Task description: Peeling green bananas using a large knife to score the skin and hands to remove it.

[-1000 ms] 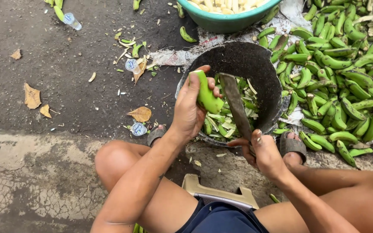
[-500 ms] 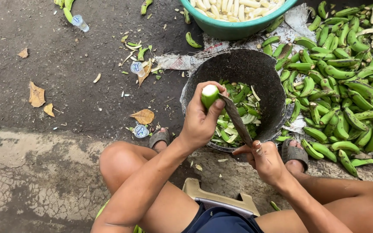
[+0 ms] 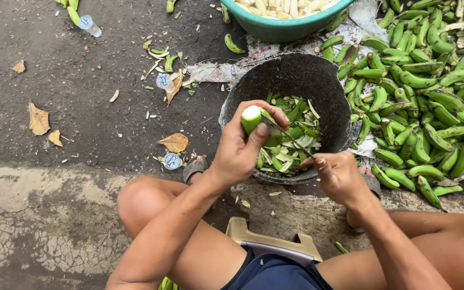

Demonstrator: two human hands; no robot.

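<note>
Your left hand [image 3: 240, 153] is closed around a green banana [image 3: 254, 119], fingers wrapped over its far side and thumb pressed along the near side. The banana is held over the near rim of a dark round tub [image 3: 291, 80], its cut pale end turned up and to the left. Your right hand [image 3: 339, 174] is closed in a fist on the handle of a knife [image 3: 288, 134]. The thin blade runs up and to the left from that fist and meets the banana just beside your left thumb.

The tub stands on the ground between your knees and holds a heap of green peels [image 3: 291, 142]. Beyond it, touching or nearly touching its far rim, is a teal basin [image 3: 283, 29] filled with pale peeled bananas [image 3: 280, 6]. To the right of the tub lies a large pile of unpeeled green bananas [image 3: 430, 102], spread over sheets of paper on the ground.

You sit on a low beige stool [image 3: 272, 244], its front edge showing between your thighs. On the dark ground to the left lie dry brown leaves [image 3: 38, 119], scraps of peel and small clear plastic cups [image 3: 164, 81]. A sandal [image 3: 194, 167] shows beside your left knee.
</note>
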